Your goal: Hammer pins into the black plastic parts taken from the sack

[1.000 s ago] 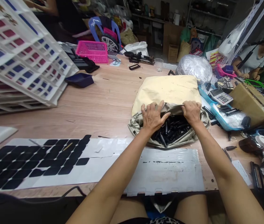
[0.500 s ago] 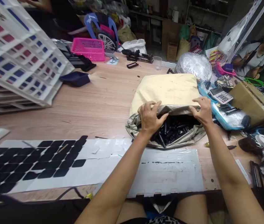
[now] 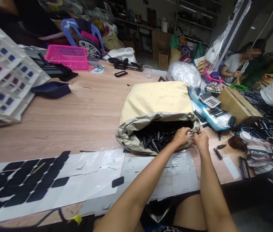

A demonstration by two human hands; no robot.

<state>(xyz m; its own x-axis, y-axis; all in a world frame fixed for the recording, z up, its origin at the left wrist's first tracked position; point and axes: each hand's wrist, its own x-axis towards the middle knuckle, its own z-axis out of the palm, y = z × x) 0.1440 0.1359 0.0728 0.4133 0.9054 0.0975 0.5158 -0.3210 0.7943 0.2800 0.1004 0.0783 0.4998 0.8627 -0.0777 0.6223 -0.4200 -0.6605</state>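
A cream woven sack [image 3: 157,96] lies on its side on the table, its rolled mouth facing me. Inside its mouth are many small black plastic parts [image 3: 155,138]. My left hand [image 3: 182,137] reaches across the opening and grips the sack's rim at the right corner. Close beside it, my right hand [image 3: 201,140] pinches the outer side of the same rim, fingers closed. Below the sack lies a grey sheet [image 3: 175,175] along the table's front edge.
Left is a white sheet [image 3: 90,174] with rows of black rounded pieces, then a white basket [image 3: 3,71]. To the right stand a blue tray [image 3: 213,120], a calculator [image 3: 209,99], a cardboard box [image 3: 239,103] and a lidded jar [image 3: 238,140]. Another person [image 3: 233,64] sits beyond.
My left hand has moved from the upper rim to the right corner of the sack's mouth. My right hand has come down beside it. The mouth is spread wider; the view has turned right.
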